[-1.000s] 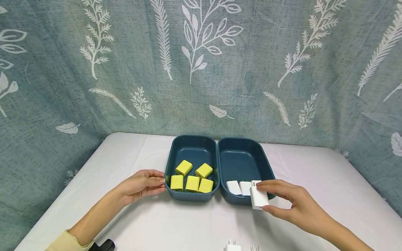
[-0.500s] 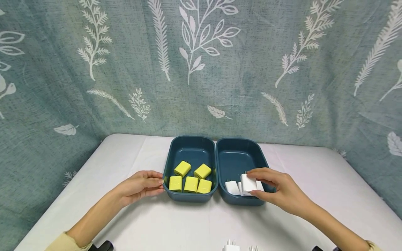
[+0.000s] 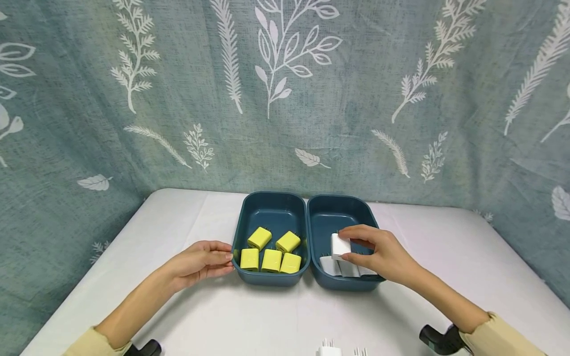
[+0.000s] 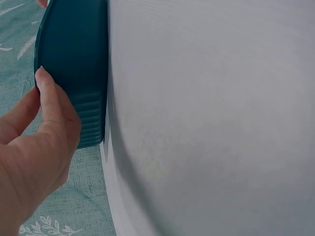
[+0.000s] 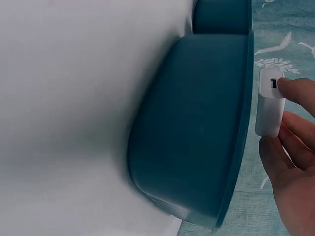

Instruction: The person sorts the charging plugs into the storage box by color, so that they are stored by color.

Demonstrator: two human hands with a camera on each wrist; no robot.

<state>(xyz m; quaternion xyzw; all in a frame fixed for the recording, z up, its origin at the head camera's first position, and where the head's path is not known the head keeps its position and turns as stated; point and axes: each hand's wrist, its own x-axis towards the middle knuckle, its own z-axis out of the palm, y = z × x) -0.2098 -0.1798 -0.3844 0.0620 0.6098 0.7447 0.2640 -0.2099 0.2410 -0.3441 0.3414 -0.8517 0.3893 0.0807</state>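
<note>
In the head view my right hand (image 3: 385, 254) pinches a white charger plug (image 3: 340, 246) between thumb and fingers, above the near half of the right blue bin (image 3: 374, 217). The right wrist view shows this charger's (image 5: 269, 110) USB port end beneath the thumb, over the bin's rim. Below it lie white chargers (image 3: 349, 268) along the bin's near wall, partly covered by the hand. My left hand (image 3: 200, 262) grips the left side rim of the left blue bin (image 3: 271, 280). Several yellow chargers (image 3: 271, 260) lie in that bin.
The bins stand side by side on a white-covered table (image 3: 249, 316), before a green leaf-patterned curtain (image 3: 285, 143). At the near edge, a white charger (image 3: 329, 351) and another set of prongs (image 3: 360, 352) are cut off by the frame.
My right hand has moved left and away from me, carrying the white charger from the right bin's near rim to over its inside. The left hand keeps its place on the left bin.
</note>
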